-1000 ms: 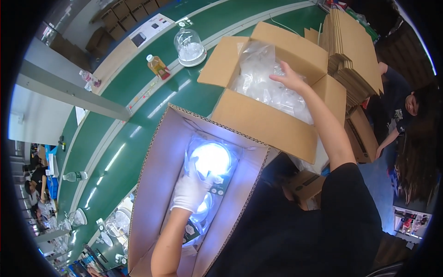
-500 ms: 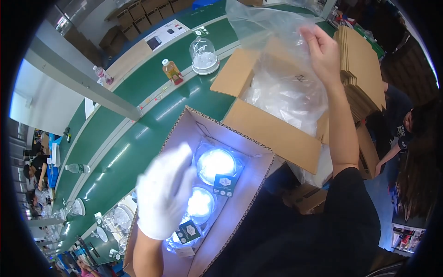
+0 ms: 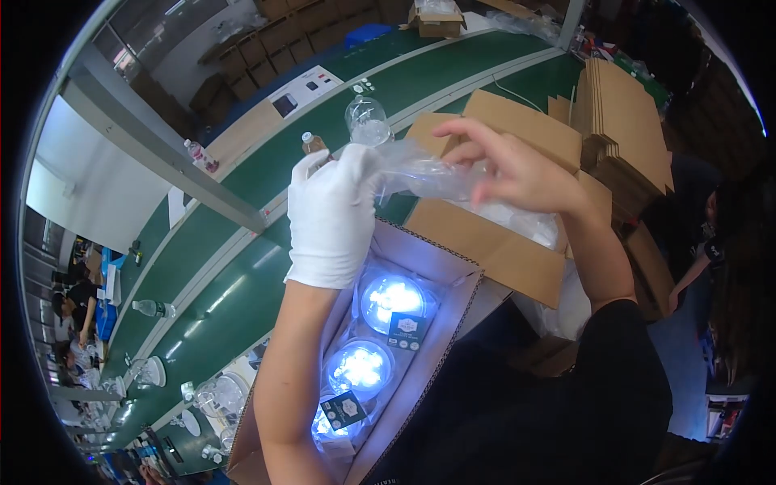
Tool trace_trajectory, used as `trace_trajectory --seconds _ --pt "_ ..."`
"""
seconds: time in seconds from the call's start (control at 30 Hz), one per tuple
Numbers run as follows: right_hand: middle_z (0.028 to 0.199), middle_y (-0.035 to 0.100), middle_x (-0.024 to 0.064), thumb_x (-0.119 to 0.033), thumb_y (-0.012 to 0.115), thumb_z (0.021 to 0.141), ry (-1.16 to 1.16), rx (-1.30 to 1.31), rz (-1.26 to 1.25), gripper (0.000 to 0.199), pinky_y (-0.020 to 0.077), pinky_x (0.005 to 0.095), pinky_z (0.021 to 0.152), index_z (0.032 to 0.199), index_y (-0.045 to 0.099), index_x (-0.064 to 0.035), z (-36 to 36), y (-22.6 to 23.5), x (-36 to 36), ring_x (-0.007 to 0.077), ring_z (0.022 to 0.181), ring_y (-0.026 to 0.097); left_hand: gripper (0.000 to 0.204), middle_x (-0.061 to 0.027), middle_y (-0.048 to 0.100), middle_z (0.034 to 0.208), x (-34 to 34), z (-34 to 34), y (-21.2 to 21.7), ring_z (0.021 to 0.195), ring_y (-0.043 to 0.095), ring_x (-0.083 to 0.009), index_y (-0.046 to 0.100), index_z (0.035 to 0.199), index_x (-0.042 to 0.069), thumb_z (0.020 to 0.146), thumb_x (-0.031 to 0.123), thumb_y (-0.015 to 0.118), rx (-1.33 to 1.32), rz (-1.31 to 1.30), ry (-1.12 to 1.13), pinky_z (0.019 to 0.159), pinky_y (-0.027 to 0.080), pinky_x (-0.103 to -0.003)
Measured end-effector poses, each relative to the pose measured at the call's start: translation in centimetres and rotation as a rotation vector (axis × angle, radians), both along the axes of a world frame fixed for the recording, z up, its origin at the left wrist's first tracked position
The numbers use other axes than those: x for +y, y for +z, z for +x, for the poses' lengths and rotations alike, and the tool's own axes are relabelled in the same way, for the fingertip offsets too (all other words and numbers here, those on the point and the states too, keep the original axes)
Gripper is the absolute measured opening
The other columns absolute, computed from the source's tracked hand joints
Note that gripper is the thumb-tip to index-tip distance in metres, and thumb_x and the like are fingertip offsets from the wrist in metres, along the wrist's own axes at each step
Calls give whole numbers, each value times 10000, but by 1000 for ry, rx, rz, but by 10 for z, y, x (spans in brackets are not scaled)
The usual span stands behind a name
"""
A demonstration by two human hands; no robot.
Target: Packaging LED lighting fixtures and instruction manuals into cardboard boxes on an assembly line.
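My left hand (image 3: 330,222), in a white glove, is closed on one end of a crumpled clear plastic bag (image 3: 416,170). My bare right hand (image 3: 529,174) hovers by the bag's other end with its fingers spread; whether a fingertip touches the film is unclear. Below my left wrist, a carton (image 3: 432,246) holds several lit round lamps (image 3: 360,368) in clear wrapping, with dark green tags (image 3: 406,330) on them. Under my right hand stands an open brown carton (image 3: 489,234) with clear plastic bags (image 3: 525,225) inside.
Along the green bench (image 3: 242,283) stand a clear glass dome (image 3: 368,121), a drink bottle (image 3: 313,143) behind my glove and a lying water bottle (image 3: 153,309). A grey post (image 3: 162,149) crosses at left. Flattened cartons (image 3: 622,121) are stacked at right, near another person's arm (image 3: 687,279).
My left hand has risen from over the lit lamps and taken hold of the plastic bag. My right hand has come down and left, its fingers now spread. The bag is lower and bunched.
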State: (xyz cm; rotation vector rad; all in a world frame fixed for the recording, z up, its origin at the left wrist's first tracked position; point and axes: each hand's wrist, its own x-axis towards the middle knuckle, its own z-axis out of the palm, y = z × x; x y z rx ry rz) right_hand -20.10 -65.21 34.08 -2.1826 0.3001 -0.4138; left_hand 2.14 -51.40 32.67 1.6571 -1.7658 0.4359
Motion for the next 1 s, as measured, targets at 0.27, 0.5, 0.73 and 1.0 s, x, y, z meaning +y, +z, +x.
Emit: trace_trajectory --seconds 0.27,0.5,0.73,1.0 --pt "828 740 138 -68 714 882 -249 -97 50 212 551 338 727 1070 642 -3 -8 -39 -5 197 715 708 131 -111 692 891 -1 18 -16 876 645 -342 654 1004 86 875 68 672 1 -16 163 817 502 -427" --pt "741 537 -26 -77 867 756 -363 -172 31 361 423 205 609 923 548 -48 12 -42 21 46 680 527 313 -71 626 714 29 -51 -14 723 637 -274 638 707 104 845 348 776 286 103 -95 641 480 -384" --pt "770 525 53 -268 926 698 -317 -217 45 564 435 296 617 1007 506 -51 27 -41 55 154 680 507 348 -112 706 906 24 -42 -11 797 665 -145 654 1019 -15 976 330 657 1253 484 -40 661 487 -283" --pt "709 524 14 -241 870 774 -685 -389 -346 386 388 248 565 933 551 -89 -15 -79 -66 108 623 494 255 -21 645 728 90 14 -16 588 610 -92 636 1000 20 1054 224 493 1105 304 75 513 454 -211"
